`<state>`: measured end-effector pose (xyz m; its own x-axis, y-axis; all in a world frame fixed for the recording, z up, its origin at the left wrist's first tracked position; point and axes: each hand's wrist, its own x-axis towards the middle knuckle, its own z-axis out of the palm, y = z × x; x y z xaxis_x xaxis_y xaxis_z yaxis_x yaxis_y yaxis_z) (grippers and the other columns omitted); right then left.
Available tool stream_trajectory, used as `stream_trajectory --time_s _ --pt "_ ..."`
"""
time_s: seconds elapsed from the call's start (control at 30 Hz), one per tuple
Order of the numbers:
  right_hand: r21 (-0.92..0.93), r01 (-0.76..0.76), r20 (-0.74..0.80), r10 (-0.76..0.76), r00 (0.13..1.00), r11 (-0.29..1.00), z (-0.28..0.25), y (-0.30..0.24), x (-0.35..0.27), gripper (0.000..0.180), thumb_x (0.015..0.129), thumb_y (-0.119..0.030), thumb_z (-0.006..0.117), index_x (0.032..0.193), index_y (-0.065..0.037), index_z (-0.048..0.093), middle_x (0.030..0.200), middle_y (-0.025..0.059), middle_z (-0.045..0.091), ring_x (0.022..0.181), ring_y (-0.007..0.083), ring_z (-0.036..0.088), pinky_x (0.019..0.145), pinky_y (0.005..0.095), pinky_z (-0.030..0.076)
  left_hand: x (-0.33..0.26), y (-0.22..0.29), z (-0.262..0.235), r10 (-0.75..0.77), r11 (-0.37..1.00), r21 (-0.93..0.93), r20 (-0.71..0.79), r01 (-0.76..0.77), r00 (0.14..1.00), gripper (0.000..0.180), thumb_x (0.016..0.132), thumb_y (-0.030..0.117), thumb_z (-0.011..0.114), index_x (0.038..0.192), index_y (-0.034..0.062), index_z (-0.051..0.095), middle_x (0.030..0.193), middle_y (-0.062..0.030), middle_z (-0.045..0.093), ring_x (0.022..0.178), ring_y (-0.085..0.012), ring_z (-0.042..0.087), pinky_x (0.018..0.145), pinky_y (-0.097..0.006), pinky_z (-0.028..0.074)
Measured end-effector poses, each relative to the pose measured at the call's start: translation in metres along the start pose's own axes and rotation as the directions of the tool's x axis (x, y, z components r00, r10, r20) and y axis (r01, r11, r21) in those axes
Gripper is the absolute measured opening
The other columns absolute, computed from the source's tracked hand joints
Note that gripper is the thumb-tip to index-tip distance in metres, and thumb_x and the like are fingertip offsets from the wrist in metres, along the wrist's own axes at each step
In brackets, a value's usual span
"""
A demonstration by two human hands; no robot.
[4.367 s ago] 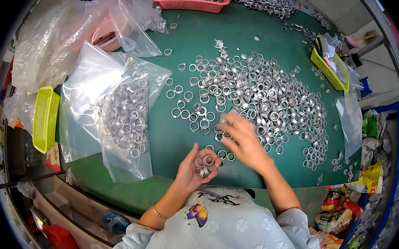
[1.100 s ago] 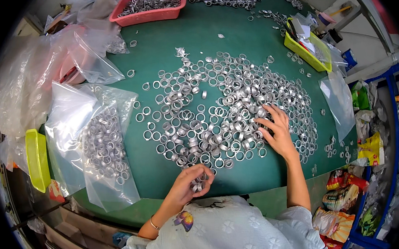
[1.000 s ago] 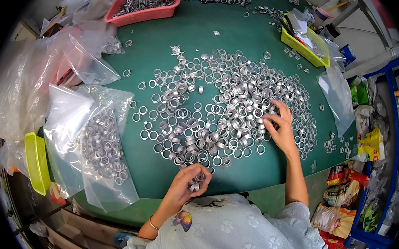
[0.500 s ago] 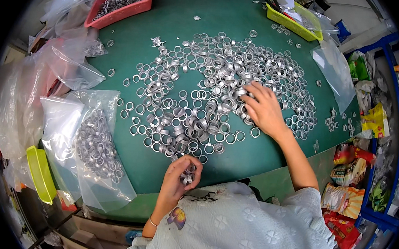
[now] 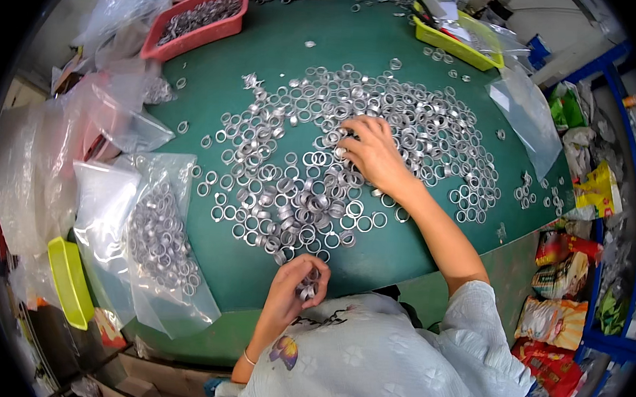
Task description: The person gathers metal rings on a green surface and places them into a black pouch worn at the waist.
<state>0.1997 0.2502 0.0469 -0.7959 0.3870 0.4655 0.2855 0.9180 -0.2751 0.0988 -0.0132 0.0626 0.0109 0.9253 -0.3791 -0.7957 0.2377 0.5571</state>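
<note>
Metal rings (image 5: 312, 201) lie beneath the half-spread right fingers (image 5: 366, 126), their hold unclear. The left fingers (image 5: 321, 275) curl around several.

The round metal rings (image 5: 310, 202) are silver-grey, the flat bench (image 5: 284, 45) dark green, the rectangular plastic tray (image 5: 205, 41) pinkish red, the far-right rectangular plastic basket (image 5: 457, 50) yellow-green, while the pale blue fabric top (image 5: 379, 376) carries tonal clovers and a purple-and-orange butterfly (image 5: 284, 351).

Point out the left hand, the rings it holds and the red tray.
Left hand (image 5: 287, 285): head view, middle of the hand.
Held rings (image 5: 307, 289): head view, middle of the bunch.
Red tray (image 5: 203, 39): head view, near wall.
</note>
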Motion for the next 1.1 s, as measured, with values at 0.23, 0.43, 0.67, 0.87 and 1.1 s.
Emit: stream_trajectory --time_s 0.23,0.43,0.67,0.87,1.1 --pt "-0.072 0.02 0.032 -0.018 0.999 0.997 0.002 -0.003 -0.01 0.018 0.073 -0.005 0.06 0.091 -0.007 0.063 0.113 0.0059 0.055 0.113 0.0258 0.045 0.099 0.0467 0.03 -0.008 -0.004 -0.009 0.051 0.998 0.04 -0.097 -0.047 0.994 0.029 0.094 0.027 0.044 0.091 0.0 0.053 0.075 -0.0104 0.051 0.041 -0.0126 0.039 0.035 -0.022 0.025" --pt "-0.044 -0.047 0.049 0.049 0.998 0.998 -0.004 0.003 -0.004 0.013 0.074 -0.006 0.061 0.088 -0.006 0.062 0.108 0.0057 0.056 0.11 0.0228 0.047 0.101 0.0496 0.028 -0.002 -0.003 -0.002 0.088 0.99 0.114 -0.073 -0.08 0.993 0.027 0.094 0.027 0.044 0.092 0.001 0.053 0.075 -0.01 0.051 0.041 -0.0132 0.039 0.034 -0.023 0.024" --pt "0.302 -0.52 -0.336 0.6 0.726 0.799 -0.086 0.068 -0.072 0.011 0.078 -0.008 0.063 0.086 0.0 0.064 0.084 0.0131 0.066 0.079 0.027 0.063 0.075 0.0343 0.048 -0.011 -0.012 -0.012 0.092 0.994 0.064 -0.121 -0.085 0.988 0.027 0.094 0.027 0.044 0.092 0.0012 0.052 0.075 -0.0097 0.05 0.041 -0.013 0.039 0.033 -0.023 0.023" --pt "-0.053 -0.873 -0.595 0.687 0.418 0.485 -0.148 0.191 -0.17 0.014 0.079 -0.017 0.065 0.082 -0.003 0.066 0.076 0.0142 0.065 0.07 0.0306 0.063 0.069 0.0402 0.047 0.003 -0.012 0.001 0.01 0.995 0.099 -0.07 -0.003 0.998 0.029 0.095 0.027 0.043 0.091 0.0008 0.053 0.067 -0.0079 0.047 0.039 -0.0121 0.036 0.032 -0.023 0.022" --pt "-0.446 -0.8 -0.568 0.563 0.6 0.402 -0.136 0.181 -0.171 0.017 0.076 -0.016 0.067 0.09 -0.005 0.065 0.093 0.0129 0.062 0.092 0.0323 0.055 0.078 0.0418 0.043 0.018 -0.018 0.013 -0.117 0.991 0.062 0.038 0.114 0.992 0.028 0.097 0.024 0.042 0.095 0.0002 0.056 0.063 -0.0048 0.044 0.042 -0.0129 0.041 0.034 -0.022 0.024"
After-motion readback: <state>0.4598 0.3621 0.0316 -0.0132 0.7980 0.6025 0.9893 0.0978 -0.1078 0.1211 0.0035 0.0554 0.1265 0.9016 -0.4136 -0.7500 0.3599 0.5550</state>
